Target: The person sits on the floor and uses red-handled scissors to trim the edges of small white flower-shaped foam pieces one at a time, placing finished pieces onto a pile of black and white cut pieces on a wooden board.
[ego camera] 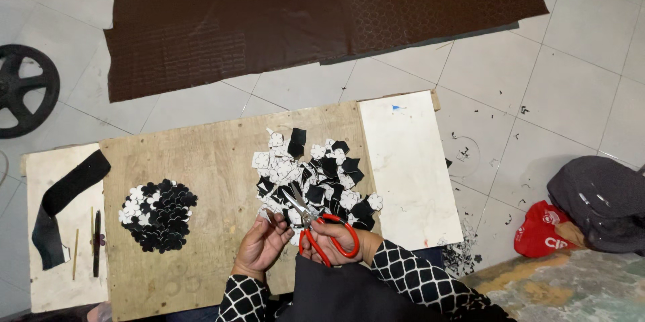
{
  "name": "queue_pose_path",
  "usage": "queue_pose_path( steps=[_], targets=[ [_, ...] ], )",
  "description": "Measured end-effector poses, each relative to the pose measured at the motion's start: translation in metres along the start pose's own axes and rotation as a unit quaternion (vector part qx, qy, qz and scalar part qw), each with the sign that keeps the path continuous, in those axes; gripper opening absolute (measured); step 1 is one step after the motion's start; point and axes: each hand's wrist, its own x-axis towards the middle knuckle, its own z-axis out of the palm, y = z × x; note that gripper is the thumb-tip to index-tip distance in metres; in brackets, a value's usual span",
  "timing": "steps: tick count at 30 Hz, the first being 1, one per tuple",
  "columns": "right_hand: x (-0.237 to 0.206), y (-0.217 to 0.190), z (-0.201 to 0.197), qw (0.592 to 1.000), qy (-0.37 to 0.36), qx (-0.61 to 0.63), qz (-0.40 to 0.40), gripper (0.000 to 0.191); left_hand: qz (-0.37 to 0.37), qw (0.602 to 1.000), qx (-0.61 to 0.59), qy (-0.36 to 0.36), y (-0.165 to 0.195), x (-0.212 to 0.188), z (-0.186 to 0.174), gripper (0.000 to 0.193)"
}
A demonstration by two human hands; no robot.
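R hand gripping red-handled scissors, L hand pinching small cutout piece near-centre on plywood board, prob light, thin, floppy — best pinched at edge, beside 2 piles.

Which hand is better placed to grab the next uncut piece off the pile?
Left, probably. The left hand pinches only a small piece and sits beside the pile. The right hand has its grip filled by the red scissors.

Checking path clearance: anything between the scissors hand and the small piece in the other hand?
Nothing visible. The right hand holds the red-handled scissors right beside the small piece pinched in the left hand; the gap between looks clear.
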Motion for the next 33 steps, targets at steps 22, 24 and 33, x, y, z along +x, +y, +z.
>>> queue_pose_path(
  steps=[22,24,33],
  targets=[
    [0.006,0.068,0.036,0.997,-0.05,-0.035,-0.046,0.056,0.04,0.998,0.028,-0.028,-0.014,-0.076,0.014,0.012],
    [0.003,0.083,0.044,0.995,-0.039,-0.063,-0.071,0.053,0.061,0.997,0.041,0.016,-0.019,-0.091,0.017,0.012],
    [-0.009,0.12,0.077,0.923,0.092,-0.349,-0.132,0.038,0.157,0.984,0.082,0.017,-0.03,-0.138,0.029,0.02]
  ],
)
